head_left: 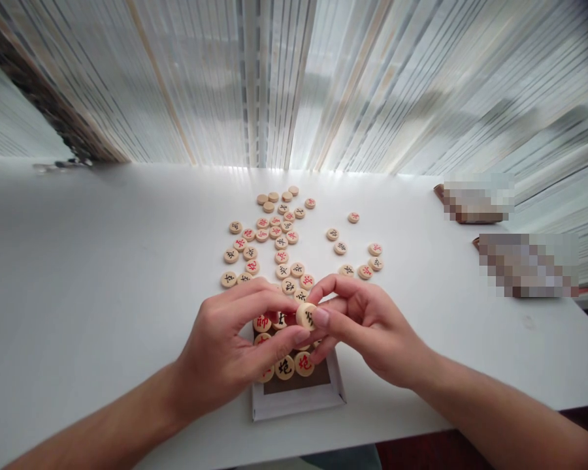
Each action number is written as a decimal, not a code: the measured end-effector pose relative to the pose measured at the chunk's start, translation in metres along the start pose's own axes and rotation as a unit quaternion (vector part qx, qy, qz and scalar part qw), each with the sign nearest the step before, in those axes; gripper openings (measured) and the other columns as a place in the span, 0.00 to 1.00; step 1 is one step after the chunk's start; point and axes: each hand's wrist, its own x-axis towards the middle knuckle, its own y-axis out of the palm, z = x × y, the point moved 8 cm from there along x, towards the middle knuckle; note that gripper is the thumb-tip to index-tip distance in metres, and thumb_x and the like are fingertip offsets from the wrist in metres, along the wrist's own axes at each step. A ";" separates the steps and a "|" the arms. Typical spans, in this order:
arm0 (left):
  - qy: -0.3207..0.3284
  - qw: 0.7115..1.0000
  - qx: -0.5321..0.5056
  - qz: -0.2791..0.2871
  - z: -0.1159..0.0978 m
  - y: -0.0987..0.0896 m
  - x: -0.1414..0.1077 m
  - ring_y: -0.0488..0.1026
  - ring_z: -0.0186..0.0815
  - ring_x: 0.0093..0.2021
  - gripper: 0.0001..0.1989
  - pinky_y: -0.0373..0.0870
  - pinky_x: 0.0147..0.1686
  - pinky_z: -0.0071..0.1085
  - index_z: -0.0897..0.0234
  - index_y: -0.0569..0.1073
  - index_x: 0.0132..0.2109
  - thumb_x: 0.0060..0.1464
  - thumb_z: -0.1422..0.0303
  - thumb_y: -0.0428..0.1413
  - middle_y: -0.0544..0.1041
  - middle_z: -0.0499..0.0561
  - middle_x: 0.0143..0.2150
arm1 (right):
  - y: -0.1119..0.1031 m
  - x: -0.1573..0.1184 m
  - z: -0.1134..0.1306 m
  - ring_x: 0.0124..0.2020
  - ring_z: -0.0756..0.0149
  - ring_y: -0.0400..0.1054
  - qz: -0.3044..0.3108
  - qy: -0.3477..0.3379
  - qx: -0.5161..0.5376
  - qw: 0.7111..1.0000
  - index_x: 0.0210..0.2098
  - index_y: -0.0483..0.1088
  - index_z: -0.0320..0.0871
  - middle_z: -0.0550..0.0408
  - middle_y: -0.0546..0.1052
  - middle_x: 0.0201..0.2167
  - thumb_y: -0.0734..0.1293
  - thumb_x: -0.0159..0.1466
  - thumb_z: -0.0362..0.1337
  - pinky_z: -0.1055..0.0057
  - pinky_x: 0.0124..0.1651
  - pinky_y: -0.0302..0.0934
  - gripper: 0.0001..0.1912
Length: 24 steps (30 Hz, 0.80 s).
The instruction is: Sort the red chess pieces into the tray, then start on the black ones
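A round wooden piece (306,316) with a black character is held above a shallow white box (298,405). My right hand (367,320) pinches it between thumb and fingers. The fingertips of my left hand (245,333) are at the piece's left side, thumb and forefinger curved toward it; whether they grip it is unclear. Under my hands the box holds several larger-looking pieces, among them a black-marked one (284,367) and a red-marked one (304,364). Beyond the box, several loose pieces (281,257) with red or black characters lie on the white table (127,261).
Several pieces at the back, such as one (268,207), show no characters. A few more (353,217) lie to the right. Two blurred-out objects (475,199) with brown edges stand at the table's right side. A striped string curtain (274,85) hangs behind the table.
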 end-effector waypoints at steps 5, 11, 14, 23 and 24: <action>-0.021 1.000 -0.017 0.009 0.001 0.003 0.001 0.80 0.33 0.35 0.05 0.77 0.37 0.29 0.60 0.83 0.44 0.62 0.75 0.65 0.85 0.49 0.37 | -0.002 0.000 0.000 0.31 0.63 0.84 -0.005 -0.003 -0.024 1.000 0.39 0.71 0.42 0.54 0.85 0.28 0.83 0.62 0.43 0.72 0.34 0.81 0.20; -0.085 0.995 -0.050 0.006 0.015 0.004 -0.004 0.82 0.37 0.38 0.05 0.78 0.38 0.32 0.60 0.84 0.43 0.65 0.71 0.62 0.86 0.50 0.37 | -0.004 0.000 0.000 0.30 0.64 0.83 -0.034 -0.033 -0.039 0.998 0.37 0.74 0.41 0.55 0.84 0.30 0.86 0.57 0.40 0.73 0.30 0.81 0.20; -0.099 0.993 -0.057 -0.016 0.019 0.003 -0.007 0.83 0.35 0.37 0.08 0.80 0.38 0.30 0.59 0.85 0.48 0.64 0.72 0.64 0.87 0.50 0.40 | -0.005 -0.001 -0.002 0.28 0.67 0.82 -0.044 -0.029 -0.039 0.998 0.35 0.75 0.41 0.56 0.83 0.29 0.87 0.55 0.37 0.77 0.30 0.79 0.19; -0.042 0.996 -0.075 -0.001 0.009 0.003 -0.006 0.84 0.33 0.39 0.15 0.81 0.42 0.28 0.56 0.87 0.53 0.61 0.75 0.69 0.89 0.48 0.42 | -0.003 0.002 0.002 0.25 0.66 0.82 -0.020 -0.024 -0.032 0.999 0.36 0.76 0.41 0.53 0.85 0.28 0.83 0.62 0.42 0.74 0.30 0.79 0.16; -0.041 0.996 -0.076 0.002 0.009 0.004 -0.006 0.84 0.34 0.39 0.16 0.81 0.42 0.28 0.56 0.86 0.54 0.60 0.75 0.69 0.89 0.48 0.43 | -0.003 0.002 0.001 0.25 0.66 0.82 -0.018 -0.022 -0.024 0.999 0.37 0.76 0.41 0.53 0.85 0.27 0.83 0.62 0.41 0.74 0.29 0.79 0.15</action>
